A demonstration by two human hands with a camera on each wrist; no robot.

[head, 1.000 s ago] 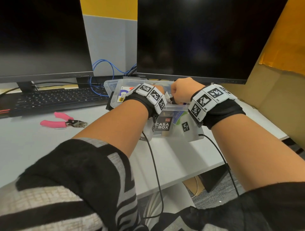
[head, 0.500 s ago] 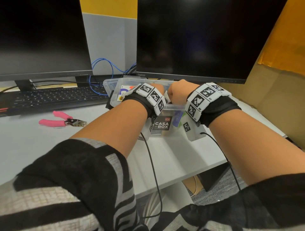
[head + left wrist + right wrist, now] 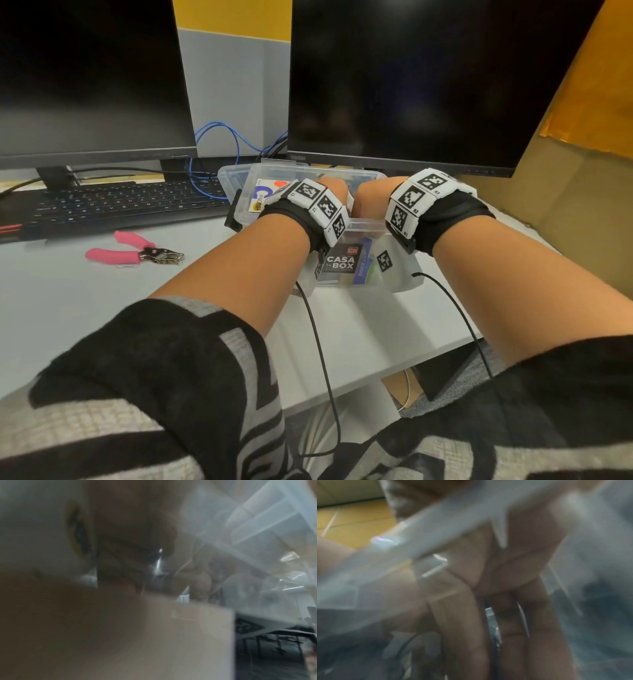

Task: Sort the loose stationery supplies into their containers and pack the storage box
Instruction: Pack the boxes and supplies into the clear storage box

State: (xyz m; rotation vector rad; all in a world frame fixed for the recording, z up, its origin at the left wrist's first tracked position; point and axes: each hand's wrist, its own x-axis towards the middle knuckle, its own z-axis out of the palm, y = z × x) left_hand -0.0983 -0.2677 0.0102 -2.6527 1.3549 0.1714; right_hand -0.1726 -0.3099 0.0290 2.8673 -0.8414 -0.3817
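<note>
Nearest in the head view, two bare forearms are stretched forward from black and grey patterned sleeves, over the front edge of the white bench. A black band with white tag squares is worn on each wrist. Both arms are bent down at the wrist into the clear storage box, which is placed near the right end of the bench.

The left hand and the right hand are held close together inside the box, and only their backs are seen from above. How far the left hand is open cannot be told; in the left wrist view it is only seen as a blur behind clear plastic. In the right wrist view the right hand is seen with its fingers pointed straight down and side by side. Nothing is seen to be held by them, though that picture is blurry too.

A black label reading CASA BOX is stuck on the front wall of the box. Coloured packs are seen through the wall, one of them blue.

Toward the left of the bench, pink-handled pliers are laid well apart from the box. Farther back, a black keyboard, blue cables and two dark monitors are set along the back edge.
</note>
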